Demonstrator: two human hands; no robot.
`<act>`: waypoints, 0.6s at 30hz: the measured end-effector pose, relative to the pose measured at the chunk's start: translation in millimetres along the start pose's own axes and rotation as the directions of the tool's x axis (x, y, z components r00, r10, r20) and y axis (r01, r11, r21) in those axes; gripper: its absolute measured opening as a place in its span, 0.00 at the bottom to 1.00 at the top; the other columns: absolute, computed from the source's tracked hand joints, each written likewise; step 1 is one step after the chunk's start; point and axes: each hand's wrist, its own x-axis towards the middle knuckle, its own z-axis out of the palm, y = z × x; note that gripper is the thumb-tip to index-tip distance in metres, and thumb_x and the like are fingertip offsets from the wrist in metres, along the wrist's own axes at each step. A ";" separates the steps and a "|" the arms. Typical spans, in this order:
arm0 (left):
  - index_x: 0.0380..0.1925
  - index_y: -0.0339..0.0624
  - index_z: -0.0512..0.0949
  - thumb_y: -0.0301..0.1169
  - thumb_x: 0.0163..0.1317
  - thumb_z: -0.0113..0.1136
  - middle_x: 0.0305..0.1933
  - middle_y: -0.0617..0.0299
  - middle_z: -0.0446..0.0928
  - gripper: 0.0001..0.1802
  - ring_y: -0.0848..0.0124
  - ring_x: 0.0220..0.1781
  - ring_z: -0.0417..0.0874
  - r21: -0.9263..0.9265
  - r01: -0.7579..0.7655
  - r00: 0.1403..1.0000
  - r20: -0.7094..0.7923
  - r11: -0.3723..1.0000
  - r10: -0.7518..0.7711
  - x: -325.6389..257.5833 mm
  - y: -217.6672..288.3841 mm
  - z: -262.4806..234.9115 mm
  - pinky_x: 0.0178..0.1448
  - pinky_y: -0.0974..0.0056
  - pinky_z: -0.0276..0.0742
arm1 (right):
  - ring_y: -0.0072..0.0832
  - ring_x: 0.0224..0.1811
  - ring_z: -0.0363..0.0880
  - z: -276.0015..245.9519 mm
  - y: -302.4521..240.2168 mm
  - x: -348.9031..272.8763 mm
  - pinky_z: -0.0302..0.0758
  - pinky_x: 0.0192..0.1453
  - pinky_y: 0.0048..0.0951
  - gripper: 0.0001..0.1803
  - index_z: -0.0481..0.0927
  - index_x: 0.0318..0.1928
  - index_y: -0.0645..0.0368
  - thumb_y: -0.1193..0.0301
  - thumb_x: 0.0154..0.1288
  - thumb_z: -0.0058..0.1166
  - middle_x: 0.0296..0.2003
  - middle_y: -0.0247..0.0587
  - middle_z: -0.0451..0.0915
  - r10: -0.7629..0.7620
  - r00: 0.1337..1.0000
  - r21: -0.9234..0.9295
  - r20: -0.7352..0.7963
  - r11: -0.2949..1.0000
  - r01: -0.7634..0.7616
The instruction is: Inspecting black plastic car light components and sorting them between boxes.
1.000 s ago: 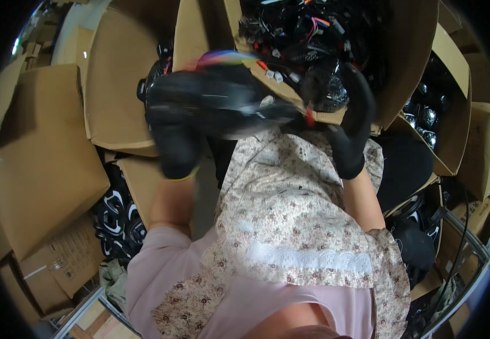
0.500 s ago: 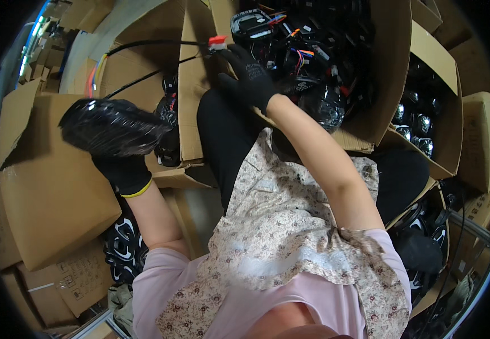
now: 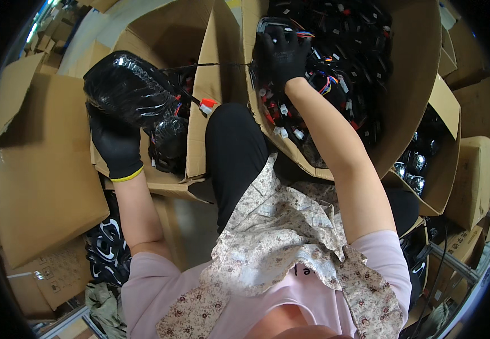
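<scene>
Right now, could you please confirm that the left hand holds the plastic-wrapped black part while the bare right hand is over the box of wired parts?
Not quite: the right hand isn't bare; the head view shows it in a black glove. The rest stands.

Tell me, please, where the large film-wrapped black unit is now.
In the head view, the unit is at upper left, in the left hand, overlapping an open carton.

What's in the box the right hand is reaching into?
Heaped black parts, coloured wires and white connectors. The right hand covers some at the upper left; the lower layers and the bottom of the box are hidden under the heap.
</scene>
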 end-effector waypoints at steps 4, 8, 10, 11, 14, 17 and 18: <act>0.68 0.43 0.70 0.43 0.76 0.48 0.71 0.53 0.70 0.26 0.54 0.71 0.69 -0.088 0.028 0.995 0.098 0.996 -0.019 8.6 1.1 -2.6 0.77 0.43 0.59 | 0.43 0.57 0.76 4.7 19.3 16.7 0.72 0.55 0.54 0.23 0.80 0.55 0.36 0.56 0.57 0.60 0.54 0.36 0.79 -0.110 0.993 0.170 0.036 0.980 0.103; 0.67 0.43 0.70 0.43 0.76 0.47 0.70 0.53 0.71 0.25 0.55 0.70 0.70 -0.049 0.039 0.994 0.100 0.998 -0.034 19.8 -1.1 14.1 0.76 0.46 0.60 | 0.39 0.54 0.81 -1.5 60.6 38.8 0.79 0.50 0.42 0.28 0.83 0.53 0.35 0.57 0.47 0.67 0.53 0.34 0.82 -0.284 0.959 0.311 -0.017 0.910 0.275; 0.66 0.44 0.71 0.44 0.77 0.47 0.70 0.53 0.71 0.25 0.55 0.70 0.70 -0.109 0.071 0.987 0.153 0.992 -0.054 24.8 1.6 19.8 0.76 0.47 0.60 | 0.40 0.47 0.84 -18.9 75.0 40.5 0.81 0.47 0.41 0.26 0.82 0.53 0.36 0.62 0.50 0.66 0.46 0.35 0.85 -0.311 0.950 0.339 0.011 0.896 0.289; 0.66 0.44 0.71 0.43 0.77 0.46 0.70 0.53 0.71 0.25 0.55 0.70 0.70 -0.105 0.086 0.979 0.193 0.991 -0.064 29.7 1.4 22.6 0.76 0.47 0.60 | 0.41 0.44 0.85 -24.1 83.4 40.8 0.81 0.46 0.41 0.25 0.83 0.53 0.36 0.64 0.51 0.65 0.43 0.35 0.85 -0.251 0.967 0.302 0.043 0.926 0.227; 0.67 0.43 0.70 0.42 0.77 0.44 0.71 0.52 0.70 0.25 0.55 0.72 0.69 -0.169 0.120 0.959 0.276 0.978 -0.070 41.7 3.9 14.2 0.77 0.47 0.58 | 0.42 0.41 0.85 -55.3 91.1 36.8 0.81 0.43 0.42 0.23 0.83 0.53 0.37 0.70 0.55 0.64 0.39 0.35 0.86 -0.206 0.978 0.313 -0.032 0.927 0.205; 0.68 0.43 0.69 0.41 0.77 0.42 0.73 0.51 0.67 0.25 0.52 0.74 0.66 -0.078 0.025 0.942 0.335 0.997 0.003 38.7 18.3 13.6 0.79 0.44 0.54 | 0.42 0.38 0.85 -76.4 85.1 14.6 0.80 0.41 0.40 0.24 0.84 0.54 0.41 0.74 0.55 0.59 0.35 0.42 0.85 -0.125 0.991 0.493 -0.045 0.860 0.131; 0.68 0.43 0.69 0.41 0.77 0.42 0.73 0.51 0.67 0.25 0.52 0.74 0.66 -0.083 0.014 0.940 0.340 0.996 0.015 36.2 17.9 12.1 0.79 0.44 0.54 | 0.43 0.39 0.85 -91.8 71.4 7.2 0.80 0.42 0.39 0.24 0.84 0.53 0.43 0.76 0.55 0.58 0.36 0.43 0.86 -0.099 0.994 0.583 -0.043 0.805 0.106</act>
